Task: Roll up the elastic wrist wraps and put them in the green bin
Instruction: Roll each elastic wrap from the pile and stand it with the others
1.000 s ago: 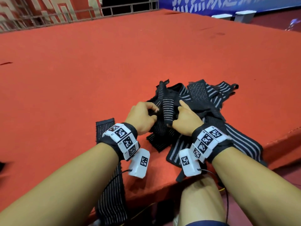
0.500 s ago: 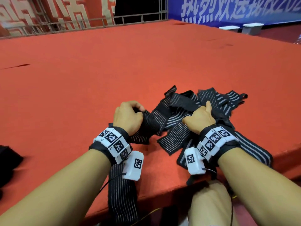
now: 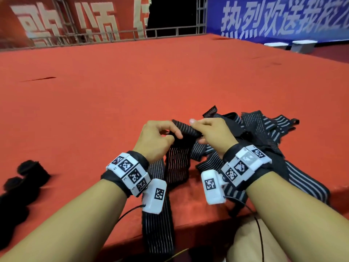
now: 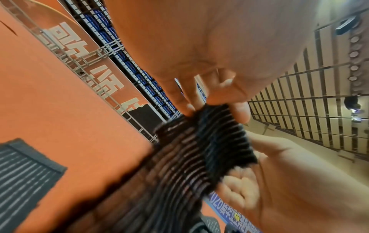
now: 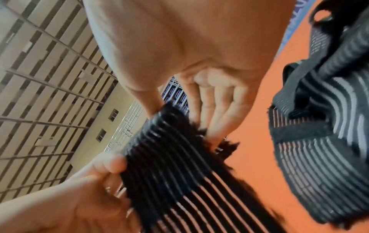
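my left hand [image 3: 154, 138] and right hand [image 3: 211, 134] pinch the top end of a striped wrist wrap [image 3: 178, 157] above the red platform's [image 3: 113, 103] near edge, and its tail trailing over that edge could drag the roll crooked, i think.

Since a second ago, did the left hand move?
Yes. The left hand has come up off the red carpet, lifting one end of a striped wrist wrap away from the tangled pile, with the right hand pinching the same end.
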Action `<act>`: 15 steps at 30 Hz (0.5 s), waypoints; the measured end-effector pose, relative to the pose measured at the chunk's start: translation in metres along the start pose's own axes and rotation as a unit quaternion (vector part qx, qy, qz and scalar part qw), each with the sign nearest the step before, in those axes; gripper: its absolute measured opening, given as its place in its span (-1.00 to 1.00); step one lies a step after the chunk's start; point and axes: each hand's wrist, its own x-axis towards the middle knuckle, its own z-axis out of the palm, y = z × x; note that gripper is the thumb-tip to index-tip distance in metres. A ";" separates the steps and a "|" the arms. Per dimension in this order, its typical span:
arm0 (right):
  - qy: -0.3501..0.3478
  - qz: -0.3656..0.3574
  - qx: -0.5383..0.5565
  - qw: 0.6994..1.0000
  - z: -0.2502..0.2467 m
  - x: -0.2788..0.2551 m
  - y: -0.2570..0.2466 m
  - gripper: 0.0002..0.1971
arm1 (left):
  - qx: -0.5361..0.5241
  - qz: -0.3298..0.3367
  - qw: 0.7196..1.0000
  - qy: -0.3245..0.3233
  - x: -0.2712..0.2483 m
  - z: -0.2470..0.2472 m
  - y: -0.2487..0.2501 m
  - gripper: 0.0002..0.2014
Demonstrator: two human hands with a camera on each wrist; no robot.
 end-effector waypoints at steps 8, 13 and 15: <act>0.019 -0.140 0.191 0.971 0.016 -0.021 -0.038 -0.55 | -0.145 0.023 0.989 0.038 -0.020 -0.033 0.017 -0.81; -0.017 -0.212 0.197 0.957 0.021 -0.036 -0.062 -0.45 | -0.137 0.025 0.988 0.074 -0.024 -0.047 0.035 -0.80; -0.034 -0.224 0.181 0.957 0.022 -0.044 -0.068 -0.42 | -0.109 0.075 0.987 0.091 -0.025 -0.051 0.042 -0.84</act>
